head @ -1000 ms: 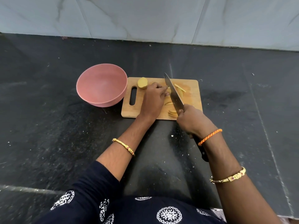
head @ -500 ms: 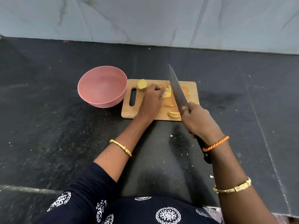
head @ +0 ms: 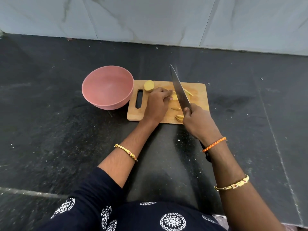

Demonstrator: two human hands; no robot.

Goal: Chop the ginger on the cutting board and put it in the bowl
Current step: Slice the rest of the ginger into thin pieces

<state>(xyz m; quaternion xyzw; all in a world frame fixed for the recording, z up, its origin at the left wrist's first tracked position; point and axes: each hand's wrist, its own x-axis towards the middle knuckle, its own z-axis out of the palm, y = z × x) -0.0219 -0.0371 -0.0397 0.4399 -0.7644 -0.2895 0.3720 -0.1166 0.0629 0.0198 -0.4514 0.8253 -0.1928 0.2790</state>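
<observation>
one round pink bowl [head: 107,87], matte and smooth inside, sits at the left on the dark speckled stone counter [head: 50,122], just beside the handle end of one rectangular wooden cutting board [head: 198,90] with rounded corners and an oblong slot cut through it. at the board's far left corner lies one stubby ginger chunk [head: 148,85], pale yellow on its cut face. the left hand [head: 156,105] rests on the board with fingers curled, pinching a small ginger piece [head: 174,97] against the wood, right beside the blade. one long knife [head: 179,90], its steel blade smooth and tapering to a point, slants over the board, tip toward the wall. a thin yellow sliver [head: 189,92] lies past the blade, one small slice [head: 175,108] sits mid-board, and a little fan of slices [head: 179,117] lies at the near edge. the right hand [head: 200,124] is wrapped tight around the knife's dark handle. behind everything runs a pale marbled tile wall [head: 150,19].
</observation>
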